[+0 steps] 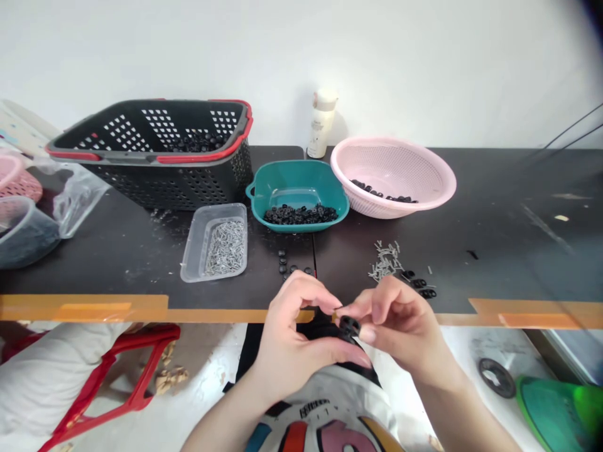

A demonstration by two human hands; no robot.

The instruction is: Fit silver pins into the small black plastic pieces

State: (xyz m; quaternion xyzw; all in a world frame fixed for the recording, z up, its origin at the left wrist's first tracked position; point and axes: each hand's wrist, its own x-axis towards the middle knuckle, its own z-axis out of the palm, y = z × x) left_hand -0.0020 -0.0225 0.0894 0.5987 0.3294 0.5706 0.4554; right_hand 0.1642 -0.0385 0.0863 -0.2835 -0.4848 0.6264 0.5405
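My right hand (pixel 396 323) pinches a small black plastic part (pixel 349 326) between thumb and fingers. My left hand (pixel 301 339) curls around the same dark piece from the other side, its fingertips touching it. Both hands are held just past the table's taped front edge (pixel 108 307). Beyond my right fingers lie loose metal pins (pixel 386 260) and several small black parts (pixel 417 284). A few black pieces (pixel 287 263) sit above my left hand. Part of what I hold is hidden by my fingers.
A teal dish (pixel 301 179) holds black rings, and a pink colander (pixel 391 157) holds more. Behind them are a black-and-red basket (pixel 155 157) and a white bottle (pixel 323 122). A clear tray (pixel 191 257) holds metal pins.
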